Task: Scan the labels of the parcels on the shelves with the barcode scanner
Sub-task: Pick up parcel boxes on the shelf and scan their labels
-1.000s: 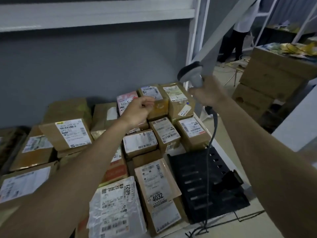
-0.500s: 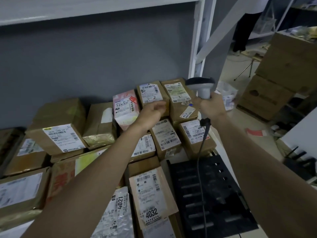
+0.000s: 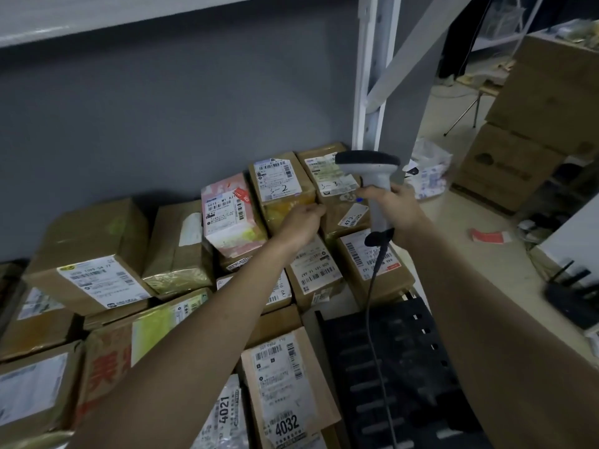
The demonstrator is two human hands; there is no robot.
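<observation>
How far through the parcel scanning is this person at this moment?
Done: nothing in the frame shows which labels are already scanned. In hand: the right hand grips the barcode scanner, its head over the box marked 3-3, while the left hand holds the front edge of the box marked 3-2. Left: possibly many parcels, including the pink box and the 4032 parcel.

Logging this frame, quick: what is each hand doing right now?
Left hand: fingers curled on the front edge of the parcel marked 3-2.
Right hand: grips the barcode scanner by its handle.
</observation>
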